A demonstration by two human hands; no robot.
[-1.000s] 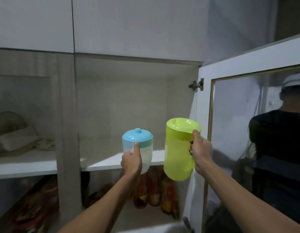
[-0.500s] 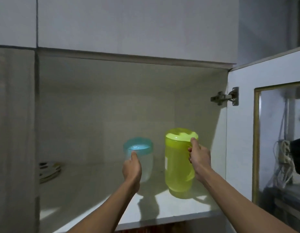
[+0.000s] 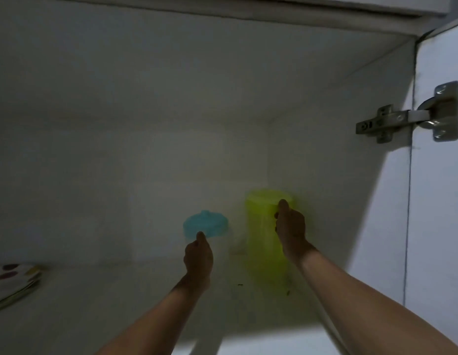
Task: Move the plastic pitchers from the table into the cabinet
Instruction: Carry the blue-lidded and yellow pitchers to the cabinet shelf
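My left hand (image 3: 198,257) grips the blue-lidded pitcher (image 3: 205,224), my right hand (image 3: 290,228) the taller green pitcher (image 3: 263,234); both upright, far back on the shelf (image 3: 94,303).

No readable text, labels or numbers anywhere. Hinge (image 3: 408,116) plate stampings too blurred to make out; both pitchers and cabinet walls show plain surfaces.

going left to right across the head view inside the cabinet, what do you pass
Spotted plates at the far left → blue-lidded pitcher, held by the left hand → green pitcher, held by the right hand → metal hinge → open cabinet door.
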